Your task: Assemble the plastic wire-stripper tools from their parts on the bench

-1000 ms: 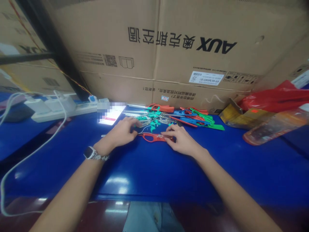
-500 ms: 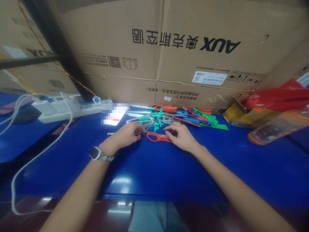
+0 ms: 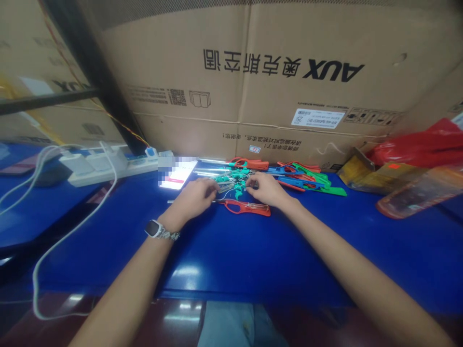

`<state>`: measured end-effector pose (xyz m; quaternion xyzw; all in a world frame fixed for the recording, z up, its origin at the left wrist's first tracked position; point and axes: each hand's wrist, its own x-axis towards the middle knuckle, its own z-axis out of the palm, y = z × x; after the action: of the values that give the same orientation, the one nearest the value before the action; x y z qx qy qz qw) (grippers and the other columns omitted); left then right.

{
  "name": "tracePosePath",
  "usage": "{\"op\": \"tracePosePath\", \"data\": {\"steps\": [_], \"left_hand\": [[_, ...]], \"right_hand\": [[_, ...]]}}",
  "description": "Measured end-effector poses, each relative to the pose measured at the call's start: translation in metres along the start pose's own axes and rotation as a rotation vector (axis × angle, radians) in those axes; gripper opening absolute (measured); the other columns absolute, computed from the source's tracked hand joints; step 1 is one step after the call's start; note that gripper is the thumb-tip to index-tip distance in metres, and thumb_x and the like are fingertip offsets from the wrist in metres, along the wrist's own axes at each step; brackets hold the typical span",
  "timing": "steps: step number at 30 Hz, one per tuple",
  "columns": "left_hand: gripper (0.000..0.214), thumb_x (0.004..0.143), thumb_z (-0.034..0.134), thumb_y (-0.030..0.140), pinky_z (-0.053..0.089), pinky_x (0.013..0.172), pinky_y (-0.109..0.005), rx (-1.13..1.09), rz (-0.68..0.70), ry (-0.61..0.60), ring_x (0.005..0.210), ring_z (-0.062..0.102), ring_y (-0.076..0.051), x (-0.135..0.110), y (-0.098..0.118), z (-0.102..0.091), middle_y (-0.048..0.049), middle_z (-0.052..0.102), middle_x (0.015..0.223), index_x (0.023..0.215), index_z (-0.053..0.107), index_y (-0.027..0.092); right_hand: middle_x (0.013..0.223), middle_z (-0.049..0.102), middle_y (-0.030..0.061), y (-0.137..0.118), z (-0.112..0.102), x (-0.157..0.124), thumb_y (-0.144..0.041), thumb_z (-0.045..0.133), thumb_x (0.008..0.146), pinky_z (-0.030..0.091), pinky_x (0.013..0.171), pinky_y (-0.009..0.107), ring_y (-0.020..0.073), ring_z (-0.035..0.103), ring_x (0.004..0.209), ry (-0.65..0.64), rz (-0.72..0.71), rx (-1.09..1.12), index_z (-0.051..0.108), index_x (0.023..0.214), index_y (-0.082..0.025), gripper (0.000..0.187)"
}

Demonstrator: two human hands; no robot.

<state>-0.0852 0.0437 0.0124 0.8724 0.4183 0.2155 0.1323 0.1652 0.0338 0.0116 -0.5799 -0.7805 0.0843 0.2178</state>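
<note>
1. Red lighter casing [image 3: 249, 209] — flat on its side on the blue table [image 3: 231, 260], lengthwise from left to right; a closed loop forms its left part, and a slim, brownish, see-through piece sits in its right part.
2. Thin metal tube [image 3: 171, 202] — left of the casing, roughly in line with it, partly hidden.
3. Small green pieces [image 3: 238, 192] — a loose, tangled cluster just behind the casing, thin white wire among them.

Seems to be a workshop, judging by coloured handles [image 3: 302, 184] and metal tubes [image 3: 213, 170] on a blue worktable [image 3: 231, 260], a power strip [image 3: 135, 167] and large carton [image 3: 275, 96].
</note>
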Motion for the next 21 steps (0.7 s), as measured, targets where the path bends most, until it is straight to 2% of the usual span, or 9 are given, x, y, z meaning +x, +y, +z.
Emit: {"op": "tracePosePath", "data": {"steps": [4, 10, 17, 21], "left_hand": [[0.020, 0.085, 0.052, 0.016, 0.050, 0.075, -0.035, 0.005, 0.017, 0.024, 0.081, 0.063, -0.021, 0.000, 0.002, 0.001, -0.0067, 0.069, 0.089, 0.094, 0.069, 0.018], [0.025, 0.075, 0.053, 0.011, 0.051, 0.074, -0.033, -0.058, -0.004, -0.018, 0.081, 0.064, -0.020, -0.001, 0.002, 0.001, -0.0061, 0.070, 0.091, 0.092, 0.070, 0.018], [0.038, 0.067, 0.061, 0.015, 0.051, 0.083, -0.036, -0.024, -0.052, -0.149, 0.093, 0.063, -0.024, -0.003, -0.001, -0.001, -0.0063, 0.069, 0.100, 0.103, 0.071, 0.020], [0.043, 0.064, 0.062, 0.013, 0.051, 0.082, -0.034, -0.049, -0.104, -0.189, 0.094, 0.063, -0.023, -0.003, -0.006, 0.000, -0.0053, 0.069, 0.101, 0.105, 0.070, 0.020]], "right_hand": [[0.087, 0.069, 0.0045, -0.003, 0.005, -0.001, -0.020, 0.068, 0.081, 0.043, 0.073, 0.033, 0.0193, 0.061, 0.080, -0.013, 0.018, -0.012, 0.074, 0.084, -0.021, 0.006], [0.090, 0.069, 0.0054, -0.005, 0.007, -0.006, -0.019, 0.068, 0.084, 0.042, 0.075, 0.032, 0.0193, 0.060, 0.084, 0.031, 0.000, 0.023, 0.072, 0.080, -0.020, 0.006], [0.081, 0.072, 0.0005, -0.014, 0.002, -0.028, -0.017, 0.064, 0.082, 0.045, 0.072, 0.028, 0.0158, 0.064, 0.076, 0.106, 0.008, 0.355, 0.069, 0.081, -0.019, 0.005], [0.080, 0.072, 0.0000, -0.024, 0.004, -0.036, -0.018, 0.063, 0.082, 0.047, 0.071, 0.028, 0.0148, 0.064, 0.074, 0.117, -0.043, 0.441, 0.069, 0.082, -0.019, 0.006]]}}
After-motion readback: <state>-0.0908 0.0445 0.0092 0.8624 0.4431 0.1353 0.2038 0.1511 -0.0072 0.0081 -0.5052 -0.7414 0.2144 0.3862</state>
